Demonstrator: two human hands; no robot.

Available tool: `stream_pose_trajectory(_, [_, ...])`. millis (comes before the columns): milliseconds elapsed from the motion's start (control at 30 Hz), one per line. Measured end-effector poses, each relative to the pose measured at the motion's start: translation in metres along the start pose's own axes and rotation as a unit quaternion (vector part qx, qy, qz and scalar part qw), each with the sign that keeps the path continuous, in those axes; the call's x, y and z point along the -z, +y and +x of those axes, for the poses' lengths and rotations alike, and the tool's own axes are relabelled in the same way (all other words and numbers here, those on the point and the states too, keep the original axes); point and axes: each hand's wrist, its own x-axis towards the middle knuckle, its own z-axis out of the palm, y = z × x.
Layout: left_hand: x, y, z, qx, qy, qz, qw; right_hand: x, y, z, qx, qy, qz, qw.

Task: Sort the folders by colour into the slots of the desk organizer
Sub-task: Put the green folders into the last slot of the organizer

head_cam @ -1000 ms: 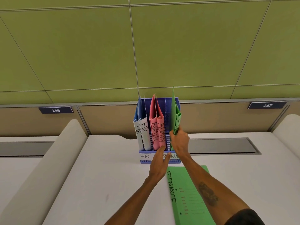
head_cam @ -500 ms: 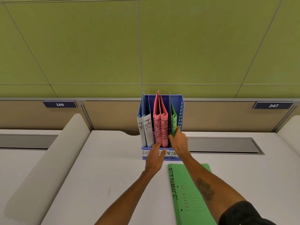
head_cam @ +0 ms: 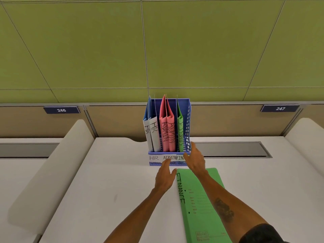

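The left grip (head_cam: 164, 176) and right grip (head_cam: 196, 159) are held released and empty before the desk organizer (head_cam: 188, 120). The green folder (head_cam: 201, 204) beside the left grip is seemingly to be grasped next and slotted rightmost.

Bare arms in shot, one black sleeve at the corner.
Both arms are uncovered here: left hand (head_cam: 164, 176), right hand (head_cam: 196, 160) and left forearm (head_cam: 140, 209) all bare. On the right forearm (head_cam: 209, 186) there's a dark tattoo (head_cam: 224, 209), a long blotchy patch too blurred to read. Just behind it, a black short sleeve (head_cam: 261, 233) covers the upper arm.
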Motion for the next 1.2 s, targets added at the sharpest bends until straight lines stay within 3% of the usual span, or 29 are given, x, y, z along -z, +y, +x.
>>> stream_pose_trajectory(267, [-0.038,-0.014,-0.044,0.074,-0.056,-0.009,0.996,0.002,0.084,-0.055,-0.111,-0.03,-0.012,0.993])
stream_pose_trajectory(500, [-0.06,-0.023,-0.071,0.145,-0.097,0.026,0.984,0.02,0.159,-0.098,-0.248,-0.054,-0.069,0.965])
stream_pose_trajectory(667, [-0.076,-0.017,-0.082,0.184,-0.119,0.048,0.974,0.029,0.175,-0.11,-0.232,-0.058,-0.061,0.969])
stream_pose_trajectory(833, [-0.086,-0.004,-0.087,0.216,-0.107,-0.016,0.97,0.037,0.174,-0.113,-0.215,-0.058,-0.019,0.975])
stream_pose_trajectory(1200, [-0.088,0.002,-0.085,0.235,-0.076,-0.154,0.957,0.038,0.183,-0.113,-0.313,-0.042,0.097,0.944])
